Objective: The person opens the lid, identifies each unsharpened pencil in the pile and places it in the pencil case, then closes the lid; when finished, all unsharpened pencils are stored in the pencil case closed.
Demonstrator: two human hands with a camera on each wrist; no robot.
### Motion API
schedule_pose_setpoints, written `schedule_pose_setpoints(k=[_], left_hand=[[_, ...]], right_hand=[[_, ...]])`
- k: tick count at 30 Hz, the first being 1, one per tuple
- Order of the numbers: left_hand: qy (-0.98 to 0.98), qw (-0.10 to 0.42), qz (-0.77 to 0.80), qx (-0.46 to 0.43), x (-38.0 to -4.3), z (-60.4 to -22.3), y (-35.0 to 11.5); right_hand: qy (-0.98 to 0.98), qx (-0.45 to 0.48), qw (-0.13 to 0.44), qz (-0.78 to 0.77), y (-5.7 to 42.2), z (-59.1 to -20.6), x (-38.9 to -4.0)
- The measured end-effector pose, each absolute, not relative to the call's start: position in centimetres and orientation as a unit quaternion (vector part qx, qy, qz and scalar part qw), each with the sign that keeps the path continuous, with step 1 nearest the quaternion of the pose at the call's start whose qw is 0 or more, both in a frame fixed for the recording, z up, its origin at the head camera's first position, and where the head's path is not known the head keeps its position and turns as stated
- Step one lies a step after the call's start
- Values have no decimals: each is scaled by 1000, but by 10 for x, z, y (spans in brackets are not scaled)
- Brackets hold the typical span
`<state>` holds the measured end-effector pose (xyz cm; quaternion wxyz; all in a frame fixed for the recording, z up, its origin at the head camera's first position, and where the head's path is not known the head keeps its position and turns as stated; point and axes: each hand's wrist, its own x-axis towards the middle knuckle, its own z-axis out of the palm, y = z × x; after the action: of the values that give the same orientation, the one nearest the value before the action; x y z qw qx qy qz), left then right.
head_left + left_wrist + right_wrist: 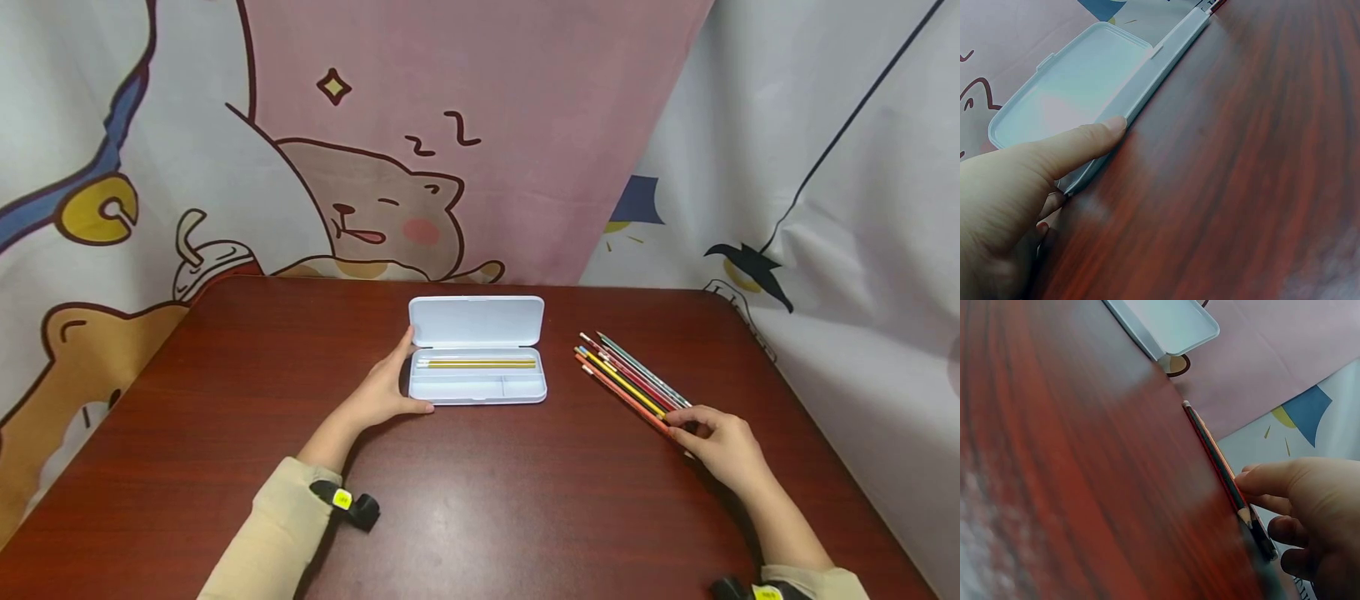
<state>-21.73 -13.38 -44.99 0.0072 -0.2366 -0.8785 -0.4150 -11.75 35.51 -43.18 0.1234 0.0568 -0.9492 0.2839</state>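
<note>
A white pencil case (pixel 477 388) lies with its lid raised on the table, two yellow pencils (pixel 480 364) in its back compartment. My left hand (pixel 382 387) grips the case's left end, thumb along the front edge and index finger up by the hinge side. In the left wrist view the thumb (pixel 1088 145) presses the case's front wall. To the right, several pencils (pixel 626 379) in red, orange, yellow and grey-green lie side by side at a slant. My right hand (pixel 723 442) pinches at their near ends, thumb and index fingertip by the yellow one.
The dark red-brown table (pixel 480 500) ends at the back against a printed cloth (pixel 540 125) with cartoon animals. More cloth hangs along the right edge. Each wrist wears a small black camera (pixel 363 510).
</note>
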Motion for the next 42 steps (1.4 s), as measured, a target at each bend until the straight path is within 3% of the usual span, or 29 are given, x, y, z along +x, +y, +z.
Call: schedule_pose_setpoints(k=[23, 35, 42], left_hand=[[-878, 7, -415, -238, -218, -451, -135], [-880, 7, -413, -235, -217, -451, -135], [-879, 10, -414, -238, -218, -452, -135]], right_hand=[[-966, 28, 131, 222, 343, -429, -110], [-939, 85, 232, 240, 342, -431, -114], [-925, 112, 256, 257, 336, -424, -115]])
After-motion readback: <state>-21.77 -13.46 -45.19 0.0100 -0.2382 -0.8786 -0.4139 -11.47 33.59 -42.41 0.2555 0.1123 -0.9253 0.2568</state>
